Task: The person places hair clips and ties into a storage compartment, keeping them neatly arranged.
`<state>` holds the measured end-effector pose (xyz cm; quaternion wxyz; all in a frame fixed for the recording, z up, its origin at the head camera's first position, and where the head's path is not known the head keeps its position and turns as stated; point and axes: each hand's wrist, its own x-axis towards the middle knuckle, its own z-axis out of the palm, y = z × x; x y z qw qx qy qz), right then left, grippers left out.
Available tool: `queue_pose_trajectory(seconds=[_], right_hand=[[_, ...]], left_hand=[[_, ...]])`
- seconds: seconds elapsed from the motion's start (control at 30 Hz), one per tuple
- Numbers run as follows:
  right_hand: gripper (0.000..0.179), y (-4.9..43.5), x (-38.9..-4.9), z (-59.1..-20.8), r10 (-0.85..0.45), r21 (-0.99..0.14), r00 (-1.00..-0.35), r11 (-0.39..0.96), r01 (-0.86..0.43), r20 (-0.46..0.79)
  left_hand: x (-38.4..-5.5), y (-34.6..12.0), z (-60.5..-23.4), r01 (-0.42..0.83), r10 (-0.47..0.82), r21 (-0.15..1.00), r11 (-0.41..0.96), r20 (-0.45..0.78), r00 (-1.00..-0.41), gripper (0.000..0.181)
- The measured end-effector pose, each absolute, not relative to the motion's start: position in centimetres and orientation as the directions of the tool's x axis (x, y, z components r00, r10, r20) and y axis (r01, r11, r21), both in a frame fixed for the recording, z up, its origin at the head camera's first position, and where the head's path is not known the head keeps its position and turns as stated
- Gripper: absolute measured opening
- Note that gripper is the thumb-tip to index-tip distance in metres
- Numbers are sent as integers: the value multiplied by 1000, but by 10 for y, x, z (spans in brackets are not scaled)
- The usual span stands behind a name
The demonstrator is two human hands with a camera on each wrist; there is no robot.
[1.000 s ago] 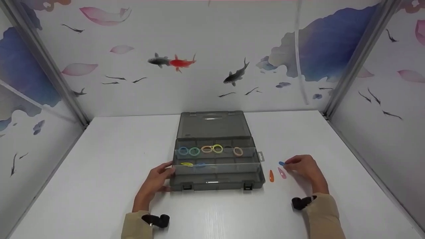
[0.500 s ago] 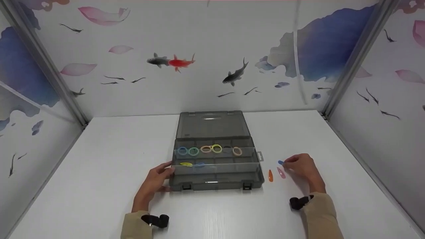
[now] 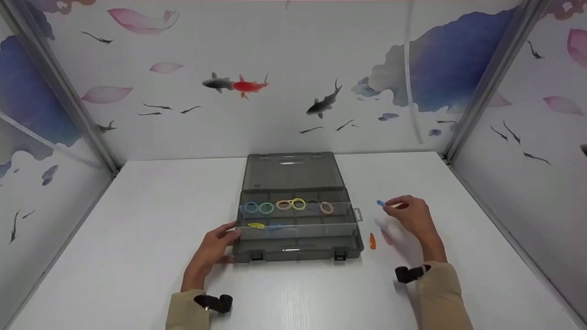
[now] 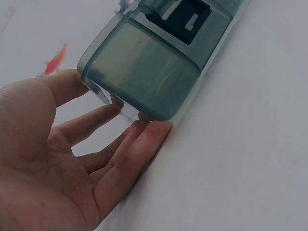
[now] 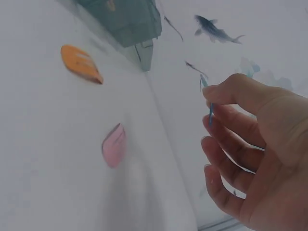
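In my right hand [image 3: 412, 217], thumb and fingertips pinch a small blue hair clip [image 3: 380, 203], lifted over the table right of the box; in the right wrist view the clip [image 5: 211, 113] is seen edge-on. An orange hair clip [image 3: 372, 241] and a pink hair clip [image 3: 386, 237] lie on the tabletop below that hand. My left hand [image 3: 213, 245] holds the near left side of a grey see-through storage box [image 3: 298, 254], thumb at the top edge and fingers against the side wall [image 4: 144, 72]. The box lid [image 3: 293, 172] lies folded back.
Several coloured hair ties [image 3: 298, 204] sit in the box's back row. A yellow clip [image 3: 256, 226] and a blue clip [image 3: 274, 226] lie in its middle row, behind a clear divider [image 3: 316, 233]. White printed panels [image 3: 284, 128] wall in the white table [image 3: 174, 201].
My right hand has lifted the blue clip off the table, moving up and slightly left from beside the pink clip. The left hand stays at the box.
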<state>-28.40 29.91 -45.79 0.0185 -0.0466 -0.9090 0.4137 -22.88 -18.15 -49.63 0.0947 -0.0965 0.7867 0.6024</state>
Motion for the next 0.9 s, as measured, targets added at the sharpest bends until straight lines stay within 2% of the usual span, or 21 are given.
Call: queue_pose_trajectory(seconds=[0.17,0.4,0.77,0.9], right_hand=[[28,280,-281,-442,49,-761,-992,646,-58,117],[22,256,-279,-426,-31,-765,-973,613,-198,227],[12,195,-292,-400,-245,-716,-917,573,-399,315],[13,168,-296,-400,-310,-698,-908,583,-416,282]], left_hand=[[-227,-184,-496,-280,-41,929,240,-279,-960,53],[-230,-184,-495,-260,-29,935,241,-260,-965,55],[-231,-182,-496,-247,-15,942,229,-250,-968,54],[-228,-183,-496,-247,-13,943,221,-251,-968,54]])
